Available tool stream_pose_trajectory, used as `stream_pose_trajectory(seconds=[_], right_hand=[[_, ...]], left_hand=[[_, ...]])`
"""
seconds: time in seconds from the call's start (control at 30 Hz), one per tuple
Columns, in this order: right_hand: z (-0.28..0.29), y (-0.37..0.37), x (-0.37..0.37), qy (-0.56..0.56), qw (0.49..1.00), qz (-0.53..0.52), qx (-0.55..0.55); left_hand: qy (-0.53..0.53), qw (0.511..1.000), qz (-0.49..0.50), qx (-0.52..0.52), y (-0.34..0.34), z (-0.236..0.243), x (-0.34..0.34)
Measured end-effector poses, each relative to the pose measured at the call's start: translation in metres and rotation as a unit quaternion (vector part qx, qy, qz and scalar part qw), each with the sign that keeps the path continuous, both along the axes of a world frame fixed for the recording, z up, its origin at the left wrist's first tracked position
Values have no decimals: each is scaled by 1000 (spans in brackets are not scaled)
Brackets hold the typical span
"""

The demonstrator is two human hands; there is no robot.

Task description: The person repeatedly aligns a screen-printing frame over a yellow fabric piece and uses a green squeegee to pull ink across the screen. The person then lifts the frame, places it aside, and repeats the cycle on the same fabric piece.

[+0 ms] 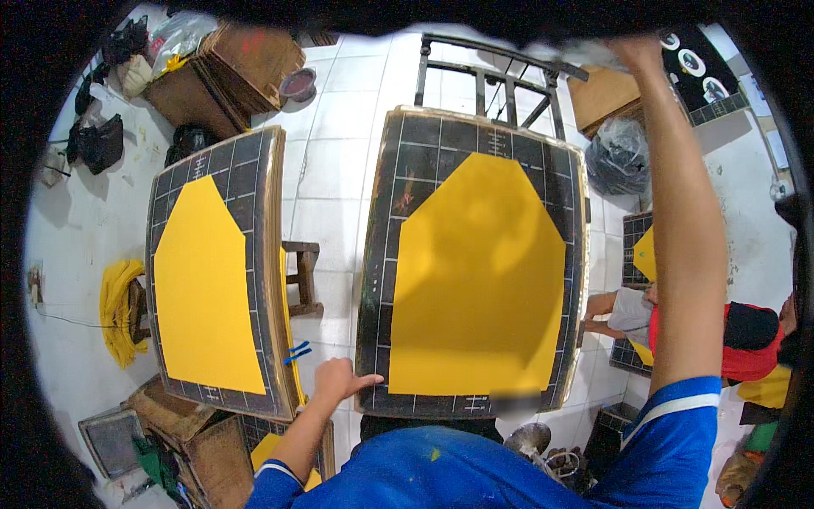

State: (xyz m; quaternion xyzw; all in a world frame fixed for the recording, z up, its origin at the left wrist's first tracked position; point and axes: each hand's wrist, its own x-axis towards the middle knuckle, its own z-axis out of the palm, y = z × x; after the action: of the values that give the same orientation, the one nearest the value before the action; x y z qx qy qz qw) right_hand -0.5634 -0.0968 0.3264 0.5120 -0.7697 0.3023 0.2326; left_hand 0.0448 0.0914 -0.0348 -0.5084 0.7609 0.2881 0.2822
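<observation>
A yellow panel with slanted far corners lies flat on a black board marked with white grid lines, straight in front of me. My left hand is at the board's near left edge, its thumb stretched out onto the rim and nothing visible in it. Far off to the upper right reaches my right arm, and my right hand is partly cut off by the dark picture rim. Beside that hand is a pale blur; what it holds, if anything, I cannot make out. A shadow falls across the panel.
Left stands a thick stack of similar boards topped by another yellow panel. Beyond my board is a black metal frame. A plastic-wrapped bundle sits at right, near another person in red. Brown boards lean far left.
</observation>
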Motion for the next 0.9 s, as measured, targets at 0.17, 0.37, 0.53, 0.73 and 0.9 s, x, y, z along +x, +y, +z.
stream_pose_trajectory(seconds=[0.17,0.37,0.53,0.73,0.9], right_hand=[[-65,24,-4,129,991,-30,-25],[-204,110,68,42,997,68,-10],[-290,108,66,-73,948,126,282],[-328,123,66,-107,919,156,346],[-346,116,62,-46,950,153,269]], left_hand=[[393,882,140,-220,-144,77,-89],[741,505,441,2,-231,116,-193],[473,621,621,68,-220,-2,-169],[392,705,592,7,-223,-78,-161],[424,679,599,-16,-194,-67,-192]])
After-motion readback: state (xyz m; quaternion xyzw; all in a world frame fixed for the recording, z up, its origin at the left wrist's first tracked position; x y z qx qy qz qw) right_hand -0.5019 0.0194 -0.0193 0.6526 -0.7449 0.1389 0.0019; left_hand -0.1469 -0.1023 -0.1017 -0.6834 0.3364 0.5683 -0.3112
